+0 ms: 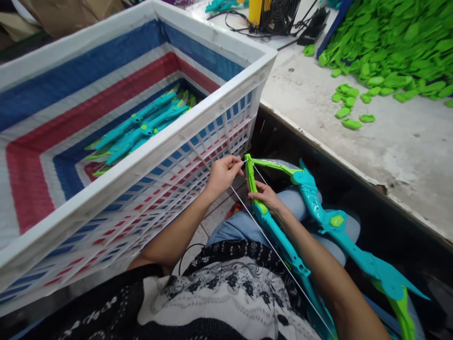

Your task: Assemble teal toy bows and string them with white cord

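A turquoise and green toy bow lies across my lap, its green tip pointing away from me. My right hand is closed round its limb just below the green tip. My left hand pinches the end of a white string at that tip; the string runs taut back along the bow toward me. A second turquoise bow rests on my knees just to the right.
A large white plastic crate lined with red, white and blue striped sheet stands to my left, with several finished bows inside. A grey worktable on the right carries a heap of green plastic parts. A fan stands at the back.
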{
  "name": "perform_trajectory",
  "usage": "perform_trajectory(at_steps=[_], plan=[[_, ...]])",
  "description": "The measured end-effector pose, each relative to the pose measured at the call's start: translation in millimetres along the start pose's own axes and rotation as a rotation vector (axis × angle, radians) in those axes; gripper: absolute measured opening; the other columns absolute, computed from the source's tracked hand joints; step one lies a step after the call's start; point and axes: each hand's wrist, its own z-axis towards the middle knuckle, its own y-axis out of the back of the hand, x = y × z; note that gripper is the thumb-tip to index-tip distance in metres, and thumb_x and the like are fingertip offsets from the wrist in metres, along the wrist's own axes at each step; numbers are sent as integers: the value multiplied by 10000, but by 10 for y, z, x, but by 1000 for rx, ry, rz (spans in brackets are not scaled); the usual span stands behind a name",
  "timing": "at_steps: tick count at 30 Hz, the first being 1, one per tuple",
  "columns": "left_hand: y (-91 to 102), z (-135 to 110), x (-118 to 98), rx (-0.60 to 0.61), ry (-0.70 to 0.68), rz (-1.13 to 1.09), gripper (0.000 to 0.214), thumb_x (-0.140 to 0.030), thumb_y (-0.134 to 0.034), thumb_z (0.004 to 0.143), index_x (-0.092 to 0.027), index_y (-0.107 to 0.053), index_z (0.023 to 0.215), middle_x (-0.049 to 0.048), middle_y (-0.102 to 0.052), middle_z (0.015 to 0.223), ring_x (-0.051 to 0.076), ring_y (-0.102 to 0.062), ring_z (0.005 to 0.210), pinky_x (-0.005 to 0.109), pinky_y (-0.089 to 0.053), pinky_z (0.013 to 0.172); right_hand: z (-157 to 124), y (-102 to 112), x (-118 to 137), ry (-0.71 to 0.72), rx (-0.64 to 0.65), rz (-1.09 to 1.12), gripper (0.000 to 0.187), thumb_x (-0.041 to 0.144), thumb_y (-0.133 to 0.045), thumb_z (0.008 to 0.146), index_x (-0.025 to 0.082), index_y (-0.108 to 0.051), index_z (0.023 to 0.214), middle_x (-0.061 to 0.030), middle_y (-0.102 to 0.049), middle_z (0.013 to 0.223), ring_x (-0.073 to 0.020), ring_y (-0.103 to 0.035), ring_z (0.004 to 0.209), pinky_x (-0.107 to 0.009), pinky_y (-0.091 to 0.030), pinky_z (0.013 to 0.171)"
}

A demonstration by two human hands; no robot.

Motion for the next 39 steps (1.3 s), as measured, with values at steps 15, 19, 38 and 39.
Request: perform_trajectory(at_steps=[15, 19, 38, 39], plan=[[5, 158, 4, 165, -31, -69, 217, -303, -578, 808, -158, -518, 957, -22, -631, 594, 77, -493, 468, 190, -337, 491, -24, -2, -47, 28, -9, -73, 581, 281, -815, 531, 226, -636, 1081, 34, -634, 782, -113, -551, 621, -253, -465, 594], [53, 226, 22, 374, 78, -253, 384, -399, -620, 783, -138, -478, 1025, -17, -614, 574, 56, -392, 404, 183, -240, 417, -19, -7, -19, 228, -14, -349, 522, 377, -737, 665, 214, -621, 1147, -26, -663, 981, -184, -609, 848, -321, -493, 766], [99, 177, -40, 223, 25, 51, 216, -365, -628, 765, -168, -573, 835, -39, -536, 551, 87, -469, 461, 191, -333, 454, 217, -176, 1047, 939, -328, -803, 123, 165, -630, 739, 163, -614, 617, 18, -567, 622, -112, -521, 611, -249, -399, 585], [87, 148, -46, 145, -51, 123, 157, -310, -624, 756, -165, -585, 802, -20, -569, 616, 99, -512, 533, 199, -367, 499, 257, -40, 1129, 909, -442, -703, 108, 157, -645, 718, 156, -615, 614, 23, -565, 607, -106, -512, 591, -245, -394, 572]])
